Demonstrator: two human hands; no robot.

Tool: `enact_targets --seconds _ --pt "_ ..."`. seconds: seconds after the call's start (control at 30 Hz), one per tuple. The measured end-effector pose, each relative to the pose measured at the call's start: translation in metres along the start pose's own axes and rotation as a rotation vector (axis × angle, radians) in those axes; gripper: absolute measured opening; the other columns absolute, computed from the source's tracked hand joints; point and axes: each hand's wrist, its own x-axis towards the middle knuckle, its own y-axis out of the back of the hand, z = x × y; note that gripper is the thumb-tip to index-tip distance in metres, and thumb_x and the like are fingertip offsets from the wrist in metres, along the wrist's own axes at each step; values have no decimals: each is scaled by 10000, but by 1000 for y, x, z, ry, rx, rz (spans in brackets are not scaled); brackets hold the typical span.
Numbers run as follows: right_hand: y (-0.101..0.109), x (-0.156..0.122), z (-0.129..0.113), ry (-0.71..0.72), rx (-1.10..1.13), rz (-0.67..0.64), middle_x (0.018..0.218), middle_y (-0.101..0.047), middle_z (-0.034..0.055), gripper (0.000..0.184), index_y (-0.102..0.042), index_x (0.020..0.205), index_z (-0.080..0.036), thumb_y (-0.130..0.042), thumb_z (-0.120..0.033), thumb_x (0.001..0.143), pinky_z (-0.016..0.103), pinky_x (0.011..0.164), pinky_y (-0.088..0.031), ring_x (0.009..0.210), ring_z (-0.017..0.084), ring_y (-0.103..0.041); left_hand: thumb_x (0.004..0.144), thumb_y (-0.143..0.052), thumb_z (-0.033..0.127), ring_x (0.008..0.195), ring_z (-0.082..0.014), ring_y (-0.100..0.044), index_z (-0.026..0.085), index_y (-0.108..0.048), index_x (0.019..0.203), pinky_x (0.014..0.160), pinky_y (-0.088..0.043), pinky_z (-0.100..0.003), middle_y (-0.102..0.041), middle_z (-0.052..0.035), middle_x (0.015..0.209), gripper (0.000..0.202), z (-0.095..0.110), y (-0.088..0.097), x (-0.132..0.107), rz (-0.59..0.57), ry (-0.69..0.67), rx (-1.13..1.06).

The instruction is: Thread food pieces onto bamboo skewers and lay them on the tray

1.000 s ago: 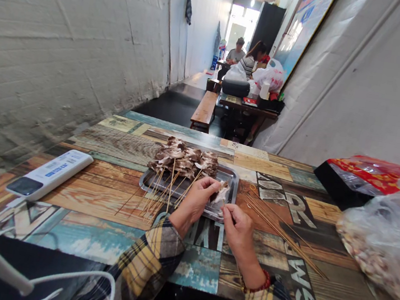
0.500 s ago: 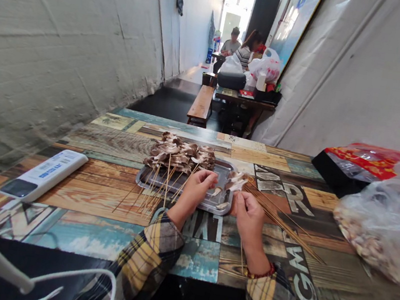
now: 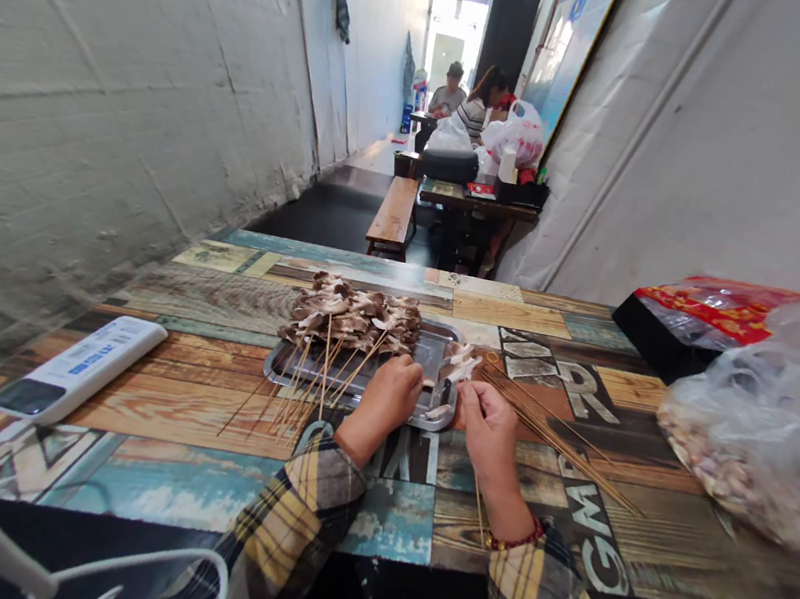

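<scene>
My right hand (image 3: 492, 434) pinches a thin bamboo skewer (image 3: 480, 510), whose lower end shows beneath the wrist. Brown and white mushroom pieces (image 3: 461, 362) are threaded at its top, over the right rim of the metal tray (image 3: 354, 396). Lowered to the tray, my left hand (image 3: 390, 401) has its fingers closed at a small pale mushroom piece (image 3: 428, 384); the hand hides most of it. Another loose mushroom scrap (image 3: 438, 412) lies in the tray's near right corner. Loaded mushroom skewers (image 3: 356, 318) are piled on the tray's left, sticks pointing toward me.
Bare skewers (image 3: 566, 447) lie to the right. A clear bag of mushrooms (image 3: 734, 444) and a black box with a red packet (image 3: 702, 312) stand farther right. At left is a white device (image 3: 81, 369) with a cable. Two people sit beyond another table (image 3: 480, 203).
My left hand has come down into the tray, its fingers now at the small mushroom piece. My right hand keeps the skewer in nearly the same place. The view has shifted slightly.
</scene>
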Motion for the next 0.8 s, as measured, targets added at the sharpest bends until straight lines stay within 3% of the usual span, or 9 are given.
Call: enact_targets --seconds 0.1,0.2,0.33,0.53,0.8 --pt "-1 -1 1 17 21 -37 527 -502 -35 329 -653 818 -141 -496 -424 876 203 474 -356 473 101 -449 743 -615 194 676 -159 -517 182 -636 669 649 -373 -269 -589 -33 687 78 2 3 5 97 104 -383" --pt "-1 -4 -2 32 46 -121 517 -492 -42 305 -651 811 -144 -498 -398 882 198 464 -344 466 94 -442 708 -690 340 590 -127 -490 161 -643 687 580 -365 -240 -589 -13 627 186 3 8 8 131 265 -838" --pt "0 -7 -8 60 12 -237 475 -460 -58 312 -645 783 -148 -485 -393 892 199 460 -339 441 90 -440 647 -755 386 546 -86 -464 143 -654 713 547 -354 -216 -584 5 616 271 6 13 8 165 381 -1179" --pt "0 -10 -11 75 -100 -296 469 -477 -55 301 -632 760 -160 -487 -385 897 205 474 -343 440 94 -462 570 -813 351 557 -76 -490 144 -664 719 564 -386 -215 -602 7 631 295 10 17 9 209 470 -1407" --pt "-1 -12 -13 98 -138 -314 488 -469 -50 288 -651 781 -160 -496 -378 889 211 476 -346 454 100 -450 581 -808 330 568 -71 -490 132 -683 723 562 -373 -208 -607 3 637 274 10 21 9 218 504 -1438"
